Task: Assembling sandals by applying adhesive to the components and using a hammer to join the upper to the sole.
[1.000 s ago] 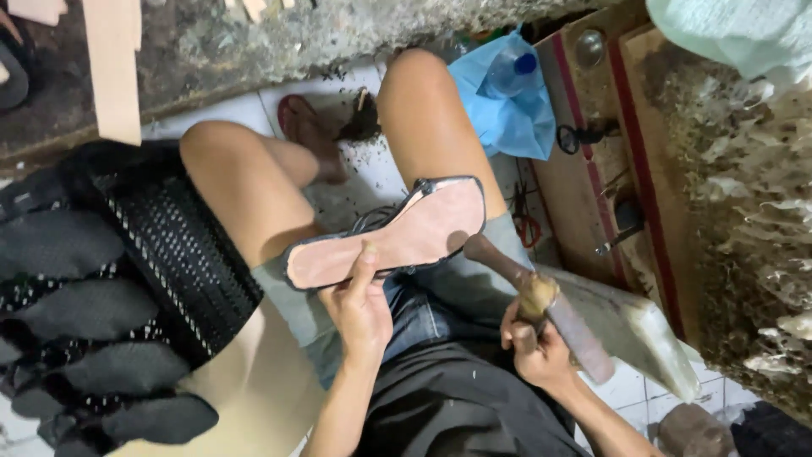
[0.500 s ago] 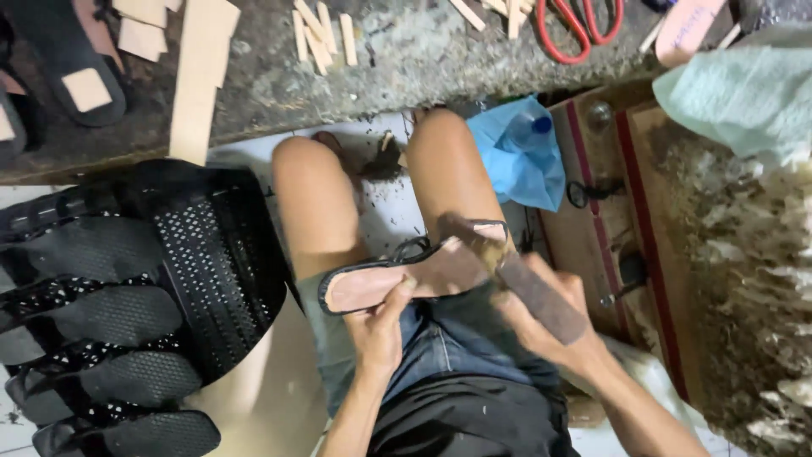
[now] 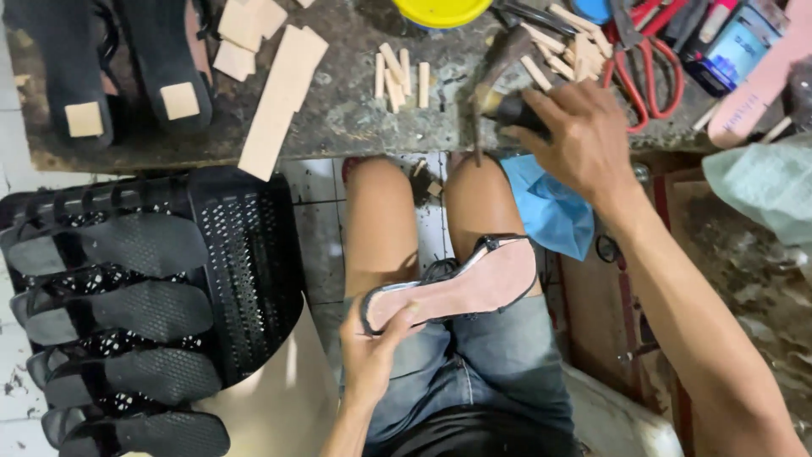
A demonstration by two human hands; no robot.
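A: What does the left hand (image 3: pixel 370 355) hold?

B: A sandal (image 3: pixel 452 288), sole up, lying across the person's lap on the right thigh. The fingers are closed around its near end, with the thumb pressed on the pink underside; black straps show at the far end and along the edge.

A: And the right hand (image 3: pixel 575 135)?

B: Stretched forward to the workbench (image 3: pixel 338 118), fingers wrapped around the dark handle of a hammer (image 3: pixel 499 85) whose head rests near the bench's front edge. The grip appears firm, though the fingers hide most of the handle, so its full shape cannot be told.

A: What surrounds the hammer?

B: Small wooden pegs (image 3: pixel 402 76) lie scattered just to its left. Red-handled scissors (image 3: pixel 655 51) lie to its right, and a yellow tub (image 3: pixel 440 10) stands at the bench's far edge.

A: Elsewhere?

B: A black perforated basket (image 3: pixel 245 254) stands on the floor beside the left knee, with finished black sandals (image 3: pixel 127 313) stacked over it. A blue cloth (image 3: pixel 550 211) lies under the right forearm, beside the right knee.
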